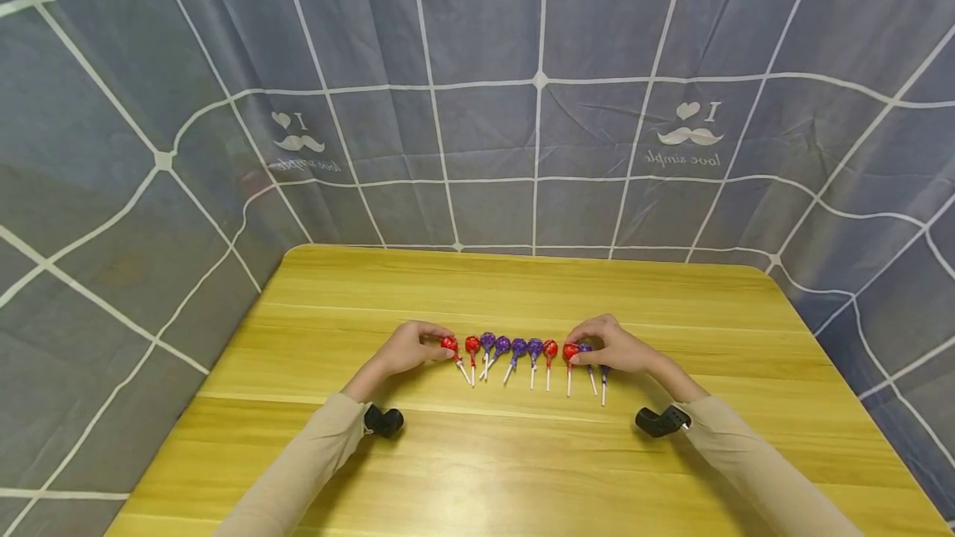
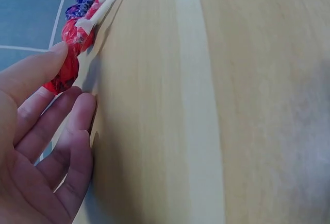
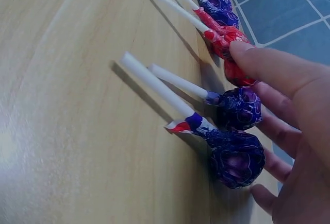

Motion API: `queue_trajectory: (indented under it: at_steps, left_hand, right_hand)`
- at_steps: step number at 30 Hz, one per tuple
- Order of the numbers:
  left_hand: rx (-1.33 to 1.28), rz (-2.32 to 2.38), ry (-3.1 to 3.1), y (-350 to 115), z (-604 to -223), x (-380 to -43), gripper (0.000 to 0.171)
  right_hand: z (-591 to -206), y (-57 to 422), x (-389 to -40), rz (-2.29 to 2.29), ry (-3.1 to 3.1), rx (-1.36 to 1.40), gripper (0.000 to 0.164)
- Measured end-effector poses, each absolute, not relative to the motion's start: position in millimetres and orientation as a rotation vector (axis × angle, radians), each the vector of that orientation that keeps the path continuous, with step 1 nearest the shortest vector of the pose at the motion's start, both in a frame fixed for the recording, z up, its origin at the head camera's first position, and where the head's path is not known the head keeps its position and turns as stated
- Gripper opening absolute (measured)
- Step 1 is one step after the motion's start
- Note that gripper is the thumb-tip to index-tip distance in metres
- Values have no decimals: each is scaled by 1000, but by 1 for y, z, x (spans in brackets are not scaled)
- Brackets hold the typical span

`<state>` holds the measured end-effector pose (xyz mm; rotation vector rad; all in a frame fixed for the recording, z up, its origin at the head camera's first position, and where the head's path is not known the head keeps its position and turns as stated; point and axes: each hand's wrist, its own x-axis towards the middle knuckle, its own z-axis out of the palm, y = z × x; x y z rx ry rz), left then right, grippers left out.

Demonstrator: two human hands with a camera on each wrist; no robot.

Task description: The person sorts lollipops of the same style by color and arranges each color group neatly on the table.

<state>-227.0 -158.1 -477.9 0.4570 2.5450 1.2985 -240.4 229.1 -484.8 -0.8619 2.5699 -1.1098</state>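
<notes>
A row of red and purple wrapped lollipops lies across the table, white sticks toward me. At its left end my left hand (image 1: 406, 348) pinches the head of a red lollipop (image 2: 64, 75) between thumb and fingers. Another red lollipop (image 1: 472, 345) lies just right of it. Toward the other end, my right hand (image 1: 621, 350) holds a red lollipop (image 3: 231, 40) by its head, thumb on the near side. Two purple lollipops lie under that hand's other fingers; the nearer purple lollipop (image 3: 237, 159) shows its whole stick in the right wrist view.
Between the hands lie several purple lollipops (image 1: 518, 346) and a red lollipop (image 1: 550, 348). The wooden table (image 1: 477, 454) reaches back to a grey curtain (image 1: 485, 139) with white grid lines. Black wrist devices (image 1: 384, 421) sit at both sleeves.
</notes>
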Motion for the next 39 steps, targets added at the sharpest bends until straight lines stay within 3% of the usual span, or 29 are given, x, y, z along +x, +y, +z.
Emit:
queue_trajectory:
  at_steps: [7, 13, 22, 39]
  left_hand:
    - [418, 1447, 2437, -165, -479, -224, 41]
    - [375, 1506, 2420, -167, -480, -222, 37]
    - [378, 1527, 2443, -175, -474, -222, 36]
    - [475, 1312, 2690, -198, -439, -236, 35]
  right_hand:
    - [-484, 229, -242, -1207, 2520, -917, 23]
    - [-484, 231, -239, -1225, 2555, -703, 31]
    - [-478, 228, -236, -1247, 2601, -634, 34]
    - [-461, 219, -247, -1158, 2718, -604, 32]
